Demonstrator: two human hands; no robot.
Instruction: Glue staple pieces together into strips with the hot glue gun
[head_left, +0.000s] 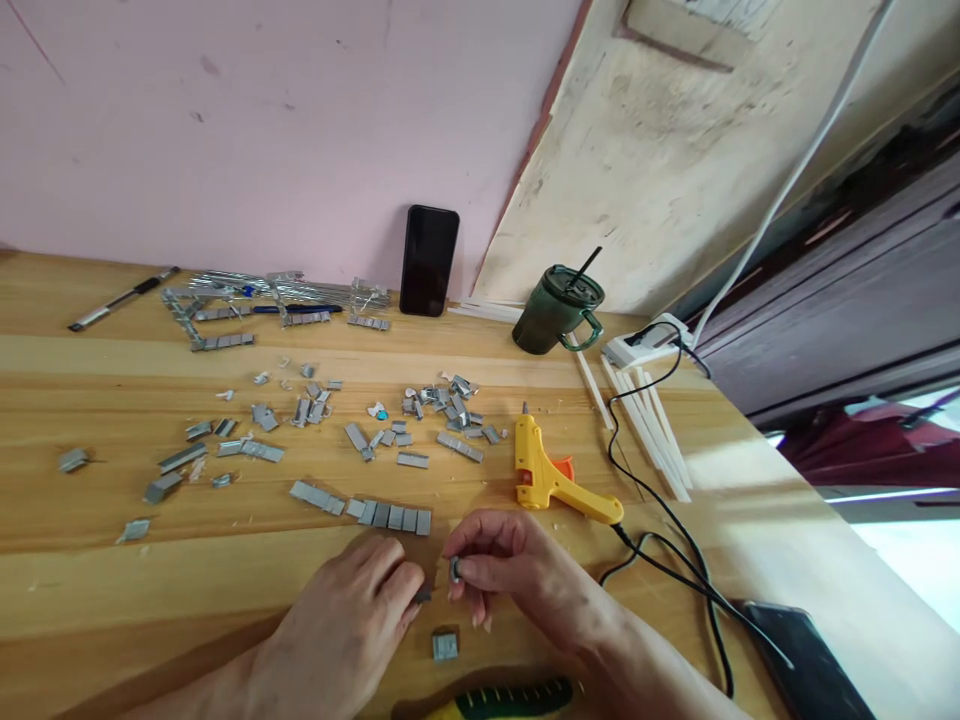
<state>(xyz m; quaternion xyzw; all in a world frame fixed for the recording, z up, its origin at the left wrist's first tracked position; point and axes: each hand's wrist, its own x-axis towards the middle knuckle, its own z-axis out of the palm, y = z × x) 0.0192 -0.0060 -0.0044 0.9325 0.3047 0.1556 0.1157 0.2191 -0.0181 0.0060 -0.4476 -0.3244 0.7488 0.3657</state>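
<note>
My right hand (pixel 517 572) pinches a small grey metal piece (pixel 454 569) between thumb and fingers. Facing it closely, my left hand (pixel 351 618) has its fingers curled down, and a dark grey piece (pixel 423 594) pokes out at the fingertips. On the wood just below the hands lies a loose square grey piece (pixel 445 645). A row of flat grey pieces (pixel 390 516) stretches along the table beyond my left hand. At the bottom edge, a green-and-yellow tool handle (pixel 514 699) is partly cut off.
A yellow glue gun (pixel 534 465) lies right of centre, its black cord trailing right. Scattered grey pieces (pixel 450 400) cover the middle. Behind stand a phone (pixel 429 262) and a green mug (pixel 551 312). White glue sticks (pixel 651 430) and a dark flat device (pixel 806 660) lie right.
</note>
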